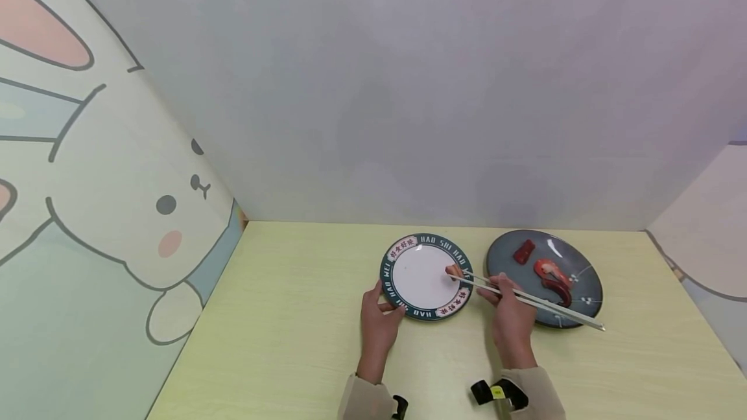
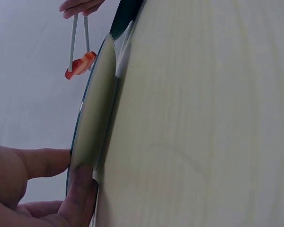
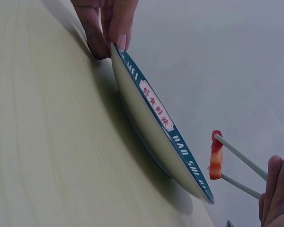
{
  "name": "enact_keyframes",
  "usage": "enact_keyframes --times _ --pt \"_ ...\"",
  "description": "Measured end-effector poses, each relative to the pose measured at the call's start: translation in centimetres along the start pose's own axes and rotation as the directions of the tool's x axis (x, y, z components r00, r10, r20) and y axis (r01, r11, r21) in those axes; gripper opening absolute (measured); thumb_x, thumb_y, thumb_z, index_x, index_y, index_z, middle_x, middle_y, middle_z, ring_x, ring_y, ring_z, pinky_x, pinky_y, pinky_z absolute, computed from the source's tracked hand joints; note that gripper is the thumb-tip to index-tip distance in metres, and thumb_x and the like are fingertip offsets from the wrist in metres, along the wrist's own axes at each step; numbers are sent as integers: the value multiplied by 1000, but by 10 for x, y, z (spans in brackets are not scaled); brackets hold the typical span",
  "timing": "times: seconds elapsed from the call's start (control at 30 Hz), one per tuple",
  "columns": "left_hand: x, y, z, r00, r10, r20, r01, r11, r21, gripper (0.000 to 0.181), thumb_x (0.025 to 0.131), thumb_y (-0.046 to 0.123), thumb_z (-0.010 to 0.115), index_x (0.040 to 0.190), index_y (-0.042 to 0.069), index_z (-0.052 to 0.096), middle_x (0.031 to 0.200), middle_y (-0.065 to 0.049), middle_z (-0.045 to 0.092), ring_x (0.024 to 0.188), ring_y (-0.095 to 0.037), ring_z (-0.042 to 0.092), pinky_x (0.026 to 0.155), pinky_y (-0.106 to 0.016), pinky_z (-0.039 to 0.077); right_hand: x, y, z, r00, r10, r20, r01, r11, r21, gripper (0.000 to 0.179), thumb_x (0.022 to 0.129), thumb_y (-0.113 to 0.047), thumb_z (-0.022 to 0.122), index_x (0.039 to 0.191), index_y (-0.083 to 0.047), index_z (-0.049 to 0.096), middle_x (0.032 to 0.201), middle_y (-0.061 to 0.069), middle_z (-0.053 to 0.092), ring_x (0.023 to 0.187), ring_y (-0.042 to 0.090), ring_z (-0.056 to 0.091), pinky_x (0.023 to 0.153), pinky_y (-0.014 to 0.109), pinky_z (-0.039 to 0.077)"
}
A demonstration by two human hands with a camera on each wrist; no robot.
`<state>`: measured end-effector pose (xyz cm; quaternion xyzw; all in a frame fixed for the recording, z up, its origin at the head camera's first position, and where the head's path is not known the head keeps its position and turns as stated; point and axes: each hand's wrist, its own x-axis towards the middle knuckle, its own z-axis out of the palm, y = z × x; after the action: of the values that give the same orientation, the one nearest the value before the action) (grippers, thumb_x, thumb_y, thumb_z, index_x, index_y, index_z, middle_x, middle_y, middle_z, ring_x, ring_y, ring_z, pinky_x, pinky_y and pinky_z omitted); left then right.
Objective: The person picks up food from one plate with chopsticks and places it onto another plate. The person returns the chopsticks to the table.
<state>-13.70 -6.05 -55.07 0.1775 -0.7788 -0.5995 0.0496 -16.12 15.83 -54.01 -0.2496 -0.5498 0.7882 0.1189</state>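
Note:
My left hand pinches the near left rim of a white plate with a dark green lettered border. Thumb and fingers lie on opposite faces of that rim. In my right hand is a pair of pale chopsticks. Their tips grip a small red-and-white food piece over the plate's right side; both wrist views show it apart from the plate. On the right, partly behind the right hand, a dark grey plate bears a shrimp, a dark red chunk and a dark red curved piece.
Both plates are on a pale yellow wooden table, side by side near its far edge. A plain grey wall rises behind it. To the left stands a panel painted with a cartoon rabbit.

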Motion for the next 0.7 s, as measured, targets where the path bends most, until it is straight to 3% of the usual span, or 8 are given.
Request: enact_keyframes --times 0.23,0.5,0.7 --pt "1 0 0 1000 7 -2 -7 1000 -2 74 86 -9 77 154 -9 45 136 -19 56 92 -18 66 69 -30 58 3 -5 -7 1000 12 -20 -9 991 132 28 109 -15 58 94 -6 79 94 -1 73 66 8 75 75 22 61" --pt "0 1 0 1000 4 -3 -4 1000 0 74 86 -9 76 154 -9 45 135 -19 56 92 -18 66 69 -30 58 7 -9 -16 998 -3 -62 14 983 184 29 108 -12 59 88 -9 80 98 -2 72 64 8 74 72 20 60" --pt "0 1 0 1000 3 -3 -3 1000 1 75 86 -9 76 154 -8 45 135 -19 56 93 -18 67 70 -30 58 10 -12 -23 995 -40 -95 66 957 283 15 106 -6 61 106 5 71 88 3 76 58 14 74 68 25 62"
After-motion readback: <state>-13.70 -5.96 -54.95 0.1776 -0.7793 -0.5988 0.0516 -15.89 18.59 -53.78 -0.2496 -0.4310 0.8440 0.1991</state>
